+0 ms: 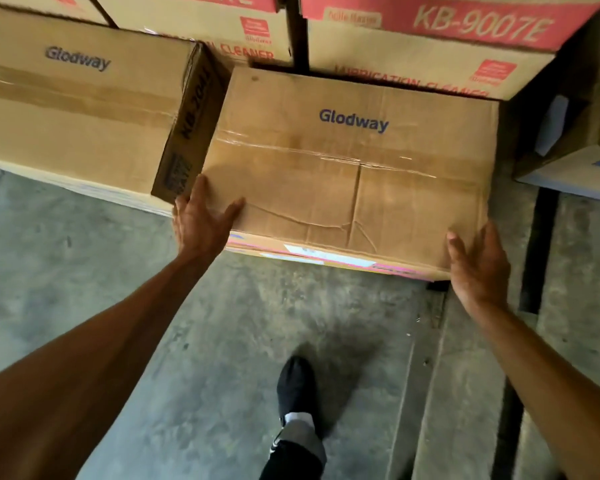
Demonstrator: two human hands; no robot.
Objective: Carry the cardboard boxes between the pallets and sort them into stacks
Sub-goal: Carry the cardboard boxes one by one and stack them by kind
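A second brown taped cardboard box point(80, 109) crowds in at 10 o'clock, pink-banded cartons point(430, 39) at 12. Between them lies the brown taped "Glodway" cardboard box point(354, 168). Left hand point(201, 220) and right hand point(478, 268), fingers straight, press its near corners.

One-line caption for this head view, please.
Both hands flat against the near corners of a taped Glodway box among stacked cartons.

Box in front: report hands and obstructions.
Left hand and right hand open, flat on box corners. Neighbouring box tight on left.
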